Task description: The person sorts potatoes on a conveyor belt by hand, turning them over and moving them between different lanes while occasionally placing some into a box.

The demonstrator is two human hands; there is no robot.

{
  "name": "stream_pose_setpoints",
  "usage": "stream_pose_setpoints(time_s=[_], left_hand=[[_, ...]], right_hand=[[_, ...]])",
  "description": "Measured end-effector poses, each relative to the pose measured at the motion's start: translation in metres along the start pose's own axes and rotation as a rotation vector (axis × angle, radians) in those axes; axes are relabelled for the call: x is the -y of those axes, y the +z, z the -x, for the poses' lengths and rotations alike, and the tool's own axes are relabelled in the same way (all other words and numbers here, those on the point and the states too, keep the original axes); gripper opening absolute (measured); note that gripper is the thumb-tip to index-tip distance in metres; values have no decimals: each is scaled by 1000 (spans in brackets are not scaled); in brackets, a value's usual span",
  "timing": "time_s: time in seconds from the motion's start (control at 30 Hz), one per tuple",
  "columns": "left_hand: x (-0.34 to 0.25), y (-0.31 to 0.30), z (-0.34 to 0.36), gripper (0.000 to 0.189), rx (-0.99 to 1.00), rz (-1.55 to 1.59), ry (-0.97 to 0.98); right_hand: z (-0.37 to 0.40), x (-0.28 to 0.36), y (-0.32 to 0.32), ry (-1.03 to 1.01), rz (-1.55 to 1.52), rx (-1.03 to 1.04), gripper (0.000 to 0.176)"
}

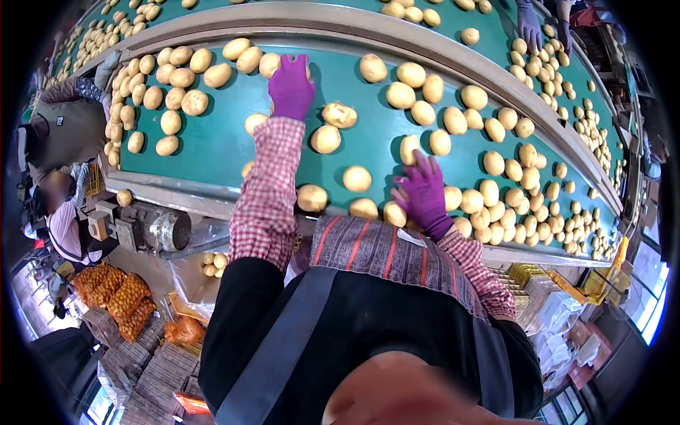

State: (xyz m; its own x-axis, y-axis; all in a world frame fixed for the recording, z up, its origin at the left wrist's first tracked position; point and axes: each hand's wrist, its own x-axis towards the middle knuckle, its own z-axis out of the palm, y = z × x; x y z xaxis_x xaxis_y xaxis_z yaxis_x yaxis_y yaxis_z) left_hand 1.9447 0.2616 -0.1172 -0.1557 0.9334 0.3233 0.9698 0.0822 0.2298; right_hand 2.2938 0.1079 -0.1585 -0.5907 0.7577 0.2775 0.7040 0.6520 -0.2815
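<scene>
My left hand (292, 88), in a purple glove, is over the far side of the green conveyor belt (219, 152). Its fingers curl down around a potato, of which only a sliver shows at the right edge of the glove. Beside it on the left lies another potato (269, 65). My right hand (425, 193), gloved the same, reaches over the near side with its fingers apart. Its fingertips touch or nearly touch a potato (410, 150). Between my hands lie a rough, damaged-looking potato (339, 115) and a smooth potato (326, 139).
Potatoes crowd both ends of the belt. A metal rail (340, 32) divides it from a second belt, where another person's gloved hands (528, 27) work. Another person (67, 127) is at far left. A motor (163, 228) and netted potato sacks (117, 294) stand below the near edge.
</scene>
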Motion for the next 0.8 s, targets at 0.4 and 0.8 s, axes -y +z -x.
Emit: stream_pose_setpoints(time_s=[0.4,0.8], left_hand=[[90,-210,332,62,-121,-443,-603],[-147,-15,274,63,2,-285,-184]], right_hand=[[53,-36,-55,64,-279,-128,50],[135,-88,-57,-52,-127,168,45]])
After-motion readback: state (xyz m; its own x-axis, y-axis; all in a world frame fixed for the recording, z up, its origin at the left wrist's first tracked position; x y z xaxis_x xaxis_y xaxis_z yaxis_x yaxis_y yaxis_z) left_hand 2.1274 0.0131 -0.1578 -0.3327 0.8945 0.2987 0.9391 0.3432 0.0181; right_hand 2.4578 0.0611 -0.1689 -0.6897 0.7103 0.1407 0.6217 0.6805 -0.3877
